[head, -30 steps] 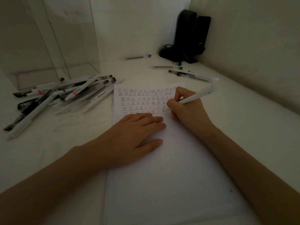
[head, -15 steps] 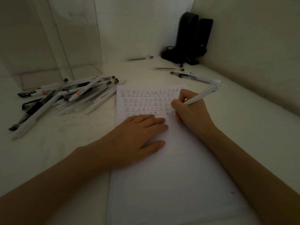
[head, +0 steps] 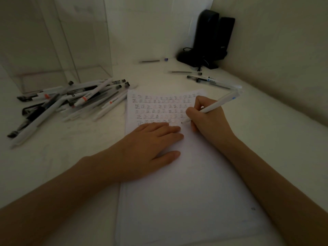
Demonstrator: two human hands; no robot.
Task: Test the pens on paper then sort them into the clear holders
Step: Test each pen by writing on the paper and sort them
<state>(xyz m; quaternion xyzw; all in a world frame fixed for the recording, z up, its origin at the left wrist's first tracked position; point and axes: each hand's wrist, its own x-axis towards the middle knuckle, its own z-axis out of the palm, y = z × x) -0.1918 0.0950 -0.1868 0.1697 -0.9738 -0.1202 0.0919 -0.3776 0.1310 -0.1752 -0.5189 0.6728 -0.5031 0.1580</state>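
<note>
A white sheet of paper point(head: 186, 192) lies in front of me, its top rows filled with small written characters. My right hand point(head: 207, 118) grips a white pen point(head: 220, 103) in a writing hold, tip down on the paper at the end of the lowest row. My left hand point(head: 150, 148) lies flat on the paper with straight fingers, just left of the pen tip. A pile of several pens point(head: 71, 102), white and black, lies on the table to the left. Behind the pile stand two tall clear holders point(head: 58, 50).
Three loose pens point(head: 209, 79) lie at the back right, and another pen point(head: 152, 60) lies near the back wall. A black device with a cable point(head: 209, 38) stands in the far corner. A wall runs along the right side.
The right hand has shifted the pen tip slightly along the lowest row of characters. The left hand stays flat on the paper. The view has dipped a little.
</note>
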